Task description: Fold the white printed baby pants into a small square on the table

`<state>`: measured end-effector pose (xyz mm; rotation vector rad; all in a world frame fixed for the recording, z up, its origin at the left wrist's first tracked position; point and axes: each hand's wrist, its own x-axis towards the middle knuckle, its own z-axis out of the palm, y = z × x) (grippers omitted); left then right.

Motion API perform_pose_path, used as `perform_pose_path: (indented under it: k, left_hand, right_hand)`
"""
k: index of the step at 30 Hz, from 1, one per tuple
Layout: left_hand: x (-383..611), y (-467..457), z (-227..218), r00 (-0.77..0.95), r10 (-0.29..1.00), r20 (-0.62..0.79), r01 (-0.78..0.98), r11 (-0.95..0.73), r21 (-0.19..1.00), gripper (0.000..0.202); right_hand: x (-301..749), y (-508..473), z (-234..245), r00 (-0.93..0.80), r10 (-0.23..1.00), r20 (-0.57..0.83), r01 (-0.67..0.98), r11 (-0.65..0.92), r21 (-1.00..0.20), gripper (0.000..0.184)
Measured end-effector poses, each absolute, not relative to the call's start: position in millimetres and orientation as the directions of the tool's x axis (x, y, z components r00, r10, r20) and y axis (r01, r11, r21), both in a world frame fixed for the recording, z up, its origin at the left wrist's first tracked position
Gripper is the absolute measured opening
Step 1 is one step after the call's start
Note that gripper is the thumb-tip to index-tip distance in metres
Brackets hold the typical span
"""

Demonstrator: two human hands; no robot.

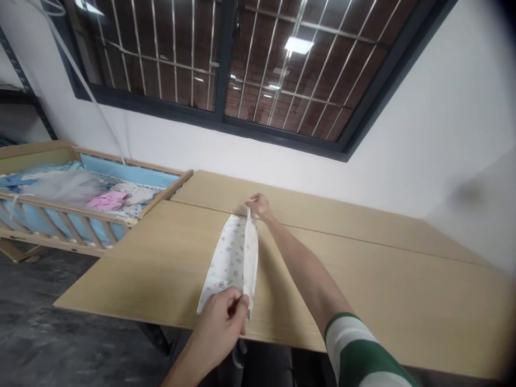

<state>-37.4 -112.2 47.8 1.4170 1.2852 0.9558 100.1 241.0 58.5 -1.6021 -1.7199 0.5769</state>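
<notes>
A white cloth point(226, 258) with a small printed pattern lies partly on the tabletop, its right side lifted into an upright fold. At the near end of that fold, my left hand point(226, 317) pinches the edge between thumb and fingers. My right hand point(258, 205) reaches to the far end and grips the other corner with its fingers closed. Between the two hands the raised edge runs almost straight. What the cloth is exactly, I cannot tell.
The brown table point(363, 279) has a seam along its length and meets the white wall. To the left stands a wooden crib point(76, 217) with blue lining, a pink cloth point(108, 200) and netting inside. A barred window point(226, 70) is above.
</notes>
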Motion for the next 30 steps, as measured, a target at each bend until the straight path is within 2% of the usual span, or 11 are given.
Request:
perform_pose_path:
  k: [3, 6, 11, 13, 15, 17, 19, 21, 23, 26, 30]
  left_hand:
    - [-68, -115, 31, -0.016, 0.997, -0.073, 0.446, 0.072, 0.892, 0.041]
    - [-83, -116, 18, -0.115, 0.990, -0.086, 0.680, 0.142, 0.719, 0.039]
    - [-89, -124, 14, -0.184, 0.980, -0.070, 0.873, 0.196, 0.447, 0.035]
    - [-86, -131, 13, -0.212, 0.975, 0.060, 0.915, 0.177, 0.363, 0.032]
    - [-79, -139, 8, -0.171, 0.936, 0.307, 0.949, 0.073, 0.305, 0.027]
    - [-68, -147, -2, -0.048, 0.842, 0.538, 0.966, -0.098, 0.239, 0.031]
    - [-55, -154, -15, 0.053, 0.769, 0.637, 0.964, -0.206, 0.169, 0.044]
    - [-45, -158, -31, 0.093, 0.740, 0.666, 0.968, -0.225, 0.115, 0.051]
    - [-42, -160, -48, 0.119, 0.728, 0.675, 0.973, -0.220, 0.066, 0.047]
    - [-47, -157, -70, 0.173, 0.697, 0.696, 0.974, -0.227, -0.014, 0.046]
    - [-54, -150, -86, 0.191, 0.692, 0.696, 0.977, -0.202, -0.067, 0.067]
  right_hand:
    - [58, 234, 39, -0.006, 0.982, 0.188, 0.727, 0.134, -0.673, 0.028]
    - [33, 223, 23, -0.029, 0.985, 0.167, 0.784, 0.126, -0.607, 0.021]
    - [19, 212, 25, -0.077, 0.988, 0.136, 0.838, 0.138, -0.528, 0.017]
    - [14, 201, 33, -0.105, 0.984, 0.144, 0.842, 0.165, -0.513, 0.023]
    - [11, 177, 41, -0.208, 0.964, 0.165, 0.820, 0.264, -0.508, 0.033]
    - [10, 136, 49, -0.470, 0.861, 0.195, 0.709, 0.500, -0.498, 0.044]
    - [16, 84, 54, -0.803, 0.562, 0.198, 0.425, 0.773, -0.471, 0.056]
    - [29, 33, 55, -0.945, 0.300, 0.130, 0.209, 0.860, -0.465, 0.059]
    - [45, -4, 50, -0.984, 0.175, 0.045, 0.130, 0.857, -0.499, 0.057]
    - [67, -18, 33, -0.985, 0.164, -0.052, 0.166, 0.832, -0.529, 0.058]
    - [78, 35, 9, -0.955, 0.286, -0.073, 0.288, 0.847, -0.448, 0.059]
